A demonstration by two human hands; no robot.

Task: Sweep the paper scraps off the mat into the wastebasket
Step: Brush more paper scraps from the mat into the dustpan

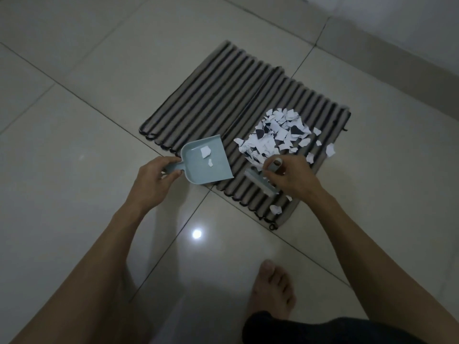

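So there's a striped mat (218,105) lying at an angle on the tiled floor (74,145), and most of the paper scraps (275,135) are heaped on its right half, around 2 o'clock from the middle of the view. A few loose bits sit at the edge of the heap towards 3 o'clock, and a couple more lie near the mat's near corner, roughly 4 o'clock from the pile.

Left hand (154,180) has its fingers wrapped round the handle of a pale blue dustpan (206,162). The pan rests with its open lip on the mat's near edge, facing the pile, about 8 o'clock from it. Two small white scraps are lying inside the pan.

Right hand (288,177) is gripping a little brush (260,181) by its handle, with the head down on the mat just at the pile's 6 o'clock side, touching the nearest scraps. Brush and pan are close but not touching.

Down at 6 o'clock in the view there's a bare foot (273,289) on the tiles.
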